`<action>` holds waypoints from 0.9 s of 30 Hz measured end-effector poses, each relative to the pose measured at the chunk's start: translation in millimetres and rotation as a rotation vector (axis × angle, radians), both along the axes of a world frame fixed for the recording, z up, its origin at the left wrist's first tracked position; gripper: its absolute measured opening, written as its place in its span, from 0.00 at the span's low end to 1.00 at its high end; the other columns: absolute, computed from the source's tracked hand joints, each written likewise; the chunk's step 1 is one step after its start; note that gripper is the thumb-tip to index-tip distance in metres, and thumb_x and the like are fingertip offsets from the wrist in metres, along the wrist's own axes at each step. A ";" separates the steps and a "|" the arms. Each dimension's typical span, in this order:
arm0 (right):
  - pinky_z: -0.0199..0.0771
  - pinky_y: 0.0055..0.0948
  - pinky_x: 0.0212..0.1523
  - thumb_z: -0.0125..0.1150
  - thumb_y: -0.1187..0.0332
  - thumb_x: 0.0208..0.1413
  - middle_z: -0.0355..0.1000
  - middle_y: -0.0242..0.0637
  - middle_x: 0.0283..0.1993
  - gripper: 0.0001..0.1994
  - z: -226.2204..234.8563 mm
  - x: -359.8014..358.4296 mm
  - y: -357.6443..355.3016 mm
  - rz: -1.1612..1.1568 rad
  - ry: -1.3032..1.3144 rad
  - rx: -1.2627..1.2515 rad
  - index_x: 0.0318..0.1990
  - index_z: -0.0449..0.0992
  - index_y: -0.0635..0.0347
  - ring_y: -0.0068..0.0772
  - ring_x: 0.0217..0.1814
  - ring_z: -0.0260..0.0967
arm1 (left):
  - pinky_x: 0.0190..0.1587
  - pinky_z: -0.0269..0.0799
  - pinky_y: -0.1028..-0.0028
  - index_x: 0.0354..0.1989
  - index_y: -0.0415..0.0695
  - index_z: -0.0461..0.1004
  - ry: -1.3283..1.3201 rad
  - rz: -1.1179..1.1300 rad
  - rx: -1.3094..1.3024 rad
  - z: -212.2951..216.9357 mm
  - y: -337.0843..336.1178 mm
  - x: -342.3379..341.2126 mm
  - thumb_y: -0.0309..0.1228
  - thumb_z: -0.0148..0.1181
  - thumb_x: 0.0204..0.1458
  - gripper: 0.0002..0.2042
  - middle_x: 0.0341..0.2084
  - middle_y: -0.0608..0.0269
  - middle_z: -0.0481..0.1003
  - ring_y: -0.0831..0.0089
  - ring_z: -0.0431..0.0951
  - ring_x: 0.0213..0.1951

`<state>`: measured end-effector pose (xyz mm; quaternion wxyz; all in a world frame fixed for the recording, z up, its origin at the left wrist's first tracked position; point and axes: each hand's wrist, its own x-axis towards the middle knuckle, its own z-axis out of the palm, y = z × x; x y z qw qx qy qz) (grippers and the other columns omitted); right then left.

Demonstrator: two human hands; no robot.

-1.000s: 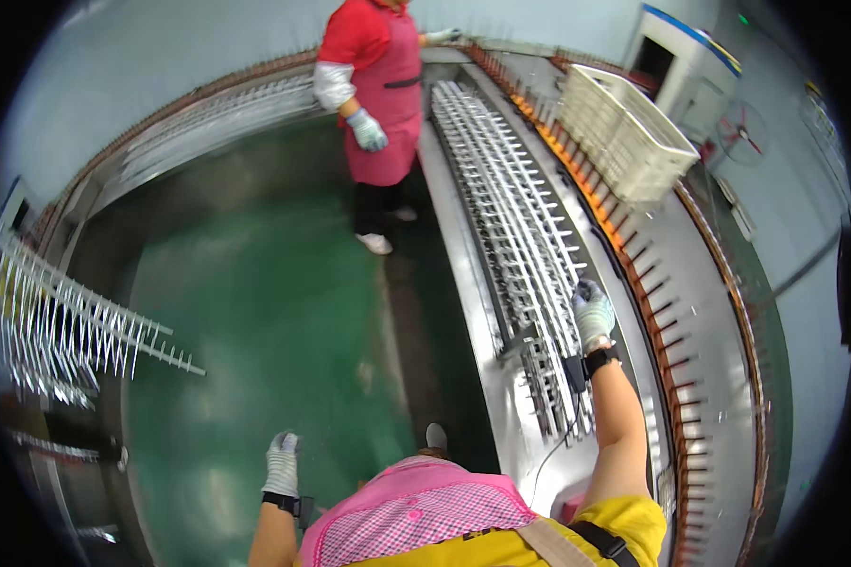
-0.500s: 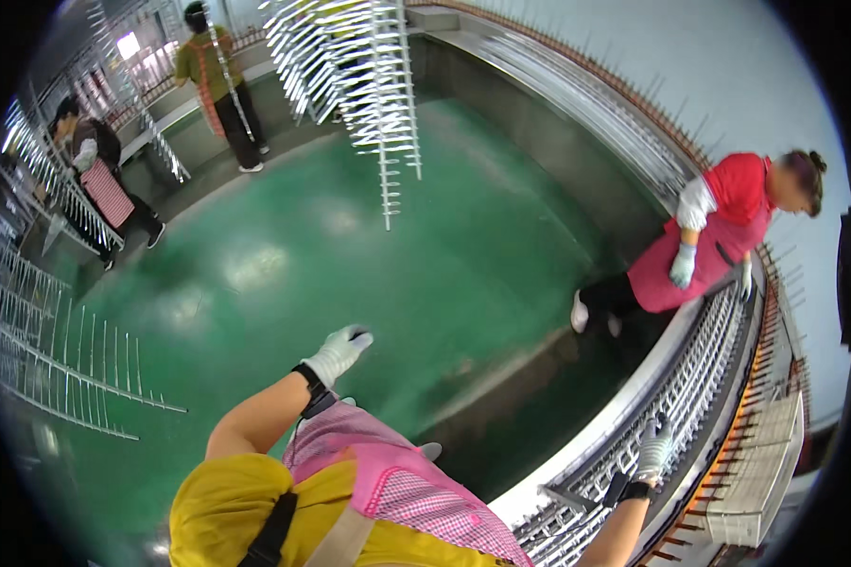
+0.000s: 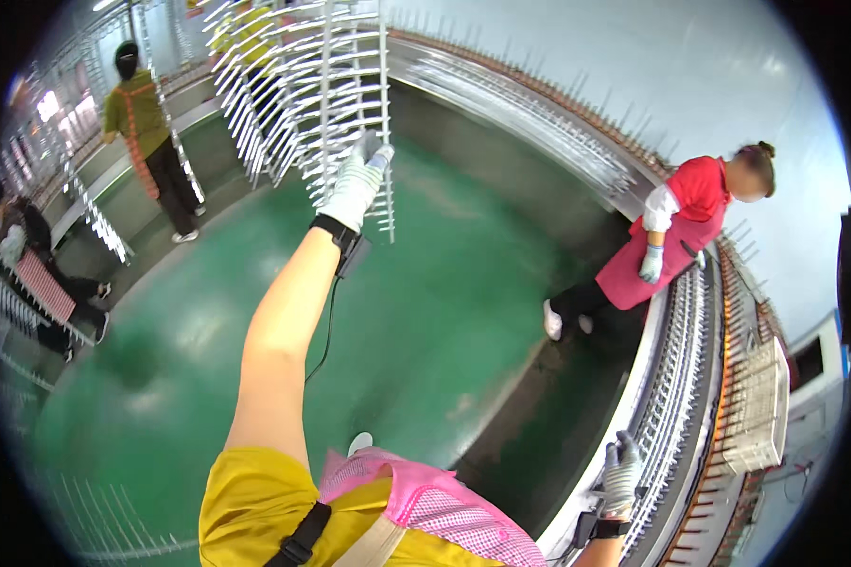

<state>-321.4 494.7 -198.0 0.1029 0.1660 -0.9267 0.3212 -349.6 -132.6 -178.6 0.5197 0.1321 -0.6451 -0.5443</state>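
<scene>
My left hand (image 3: pixel 355 192), in a white glove with grey fingertips, is raised at arm's length to a hanging metal rack (image 3: pixel 327 85). Its fingers appear closed on the rack's right-hand upright, low down; the rods partly obscure the grip. Many thin silvery prongs stick out from the rack's uprights. At the lower right, my right hand (image 3: pixel 621 477), gloved the same way, has its fingers stretched and apart. It is beside a row of metal racks (image 3: pixel 671 378) lying along a pale-edged trough; I cannot tell whether it touches them.
A person in a red top and pink apron (image 3: pixel 657 246) stands beside the trough at right. Other workers, one in an orange-strapped apron (image 3: pixel 142 142), are at far left. A white bin (image 3: pixel 761 406) sits beyond the orange-brown pegged rail (image 3: pixel 719 444). The floor (image 3: pixel 444 312) is green.
My left hand has risen from low over the floor to the hanging rack. My right hand stays by the trough. The view has shifted, and the person in red has turned slightly.
</scene>
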 end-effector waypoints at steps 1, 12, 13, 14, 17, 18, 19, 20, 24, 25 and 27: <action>0.63 0.22 0.41 0.48 0.78 0.47 0.66 0.39 0.40 0.15 -9.9 6.3 6.3 -0.093 -0.103 -0.072 0.45 0.65 0.67 0.28 0.39 0.62 | 0.49 0.61 0.72 0.53 0.38 0.56 -0.090 -0.021 -0.027 20.9 2.9 -10.7 0.35 0.54 0.47 0.26 0.46 0.50 0.66 0.62 0.66 0.48; 0.65 0.24 0.40 0.48 0.77 0.47 0.69 0.39 0.35 0.12 -60.5 14.3 39.1 -0.302 -0.048 -0.176 0.42 0.69 0.67 0.27 0.36 0.64 | 0.59 0.38 0.60 0.56 0.31 0.43 -0.318 0.849 -0.091 97.6 -19.4 -70.7 0.42 0.57 0.41 0.40 0.50 0.42 0.60 0.50 0.53 0.56; 0.64 0.25 0.41 0.49 0.78 0.47 0.69 0.39 0.36 0.12 -66.2 9.9 34.2 -0.306 -0.070 -0.208 0.42 0.69 0.67 0.27 0.37 0.64 | 0.60 0.37 0.60 0.55 0.30 0.43 -0.269 0.902 -0.086 97.1 -18.2 -70.8 0.40 0.58 0.41 0.39 0.46 0.43 0.64 0.52 0.55 0.55; 0.65 0.25 0.38 0.50 0.78 0.46 0.69 0.39 0.35 0.13 -67.3 7.0 31.1 -0.305 -0.079 -0.119 0.42 0.69 0.66 0.27 0.34 0.64 | 0.59 0.38 0.61 0.55 0.31 0.44 -0.231 0.912 -0.094 96.7 -16.2 -67.4 0.39 0.58 0.41 0.38 0.45 0.43 0.65 0.53 0.58 0.54; 0.67 0.26 0.33 0.52 0.76 0.44 0.69 0.40 0.32 0.14 -56.4 -15.6 14.7 -0.265 -0.130 -0.010 0.42 0.69 0.65 0.28 0.30 0.65 | 0.58 0.41 0.62 0.54 0.35 0.48 -0.168 0.822 -0.057 104.6 6.8 -53.9 0.37 0.60 0.39 0.36 0.36 0.46 0.70 0.57 0.64 0.48; 0.68 0.25 0.33 0.53 0.76 0.44 0.70 0.40 0.31 0.13 -83.3 -35.0 41.7 -0.211 -0.135 -0.031 0.40 0.69 0.66 0.28 0.30 0.66 | 0.57 0.42 0.61 0.53 0.38 0.53 -0.142 0.856 -0.108 101.4 13.3 -48.5 0.38 0.60 0.39 0.33 0.33 0.50 0.71 0.58 0.67 0.43; 0.68 0.26 0.34 0.52 0.76 0.44 0.70 0.40 0.32 0.13 -73.8 -41.7 31.0 -0.178 -0.145 -0.018 0.41 0.69 0.66 0.29 0.31 0.67 | 0.57 0.42 0.60 0.52 0.39 0.55 -0.168 0.814 -0.088 102.1 28.8 -38.1 0.38 0.60 0.39 0.31 0.33 0.51 0.72 0.58 0.67 0.42; 0.68 0.27 0.34 0.51 0.76 0.45 0.70 0.40 0.33 0.13 -63.2 -49.1 18.8 -0.142 -0.154 -0.008 0.41 0.69 0.66 0.29 0.33 0.67 | 0.56 0.43 0.60 0.51 0.40 0.58 -0.193 0.777 -0.071 105.6 43.8 -27.9 0.39 0.59 0.40 0.29 0.33 0.52 0.72 0.58 0.68 0.41; 0.68 0.27 0.35 0.52 0.76 0.44 0.69 0.41 0.33 0.12 -88.1 -154.7 36.5 0.111 -0.082 0.017 0.39 0.69 0.66 0.30 0.32 0.67 | 0.37 0.64 0.70 0.42 0.38 0.66 0.396 0.644 -0.023 130.0 66.1 -8.1 0.34 0.56 0.44 0.18 0.29 0.57 0.72 0.67 0.68 0.32; 0.68 0.26 0.36 0.52 0.76 0.44 0.69 0.39 0.33 0.12 -92.0 -168.3 27.7 0.100 -0.182 -0.149 0.39 0.69 0.65 0.30 0.32 0.67 | 0.36 0.65 0.72 0.42 0.38 0.66 0.399 0.687 -0.026 137.6 82.0 6.4 0.33 0.54 0.47 0.16 0.29 0.60 0.71 0.69 0.68 0.31; 0.68 0.31 0.39 0.53 0.70 0.45 0.70 0.43 0.35 0.12 -102.7 -198.6 21.6 0.222 0.015 -0.086 0.38 0.71 0.62 0.39 0.37 0.68 | 0.34 0.64 0.74 0.41 0.38 0.67 0.606 0.465 0.069 124.7 99.2 18.6 0.33 0.49 0.50 0.13 0.28 0.65 0.70 0.73 0.67 0.29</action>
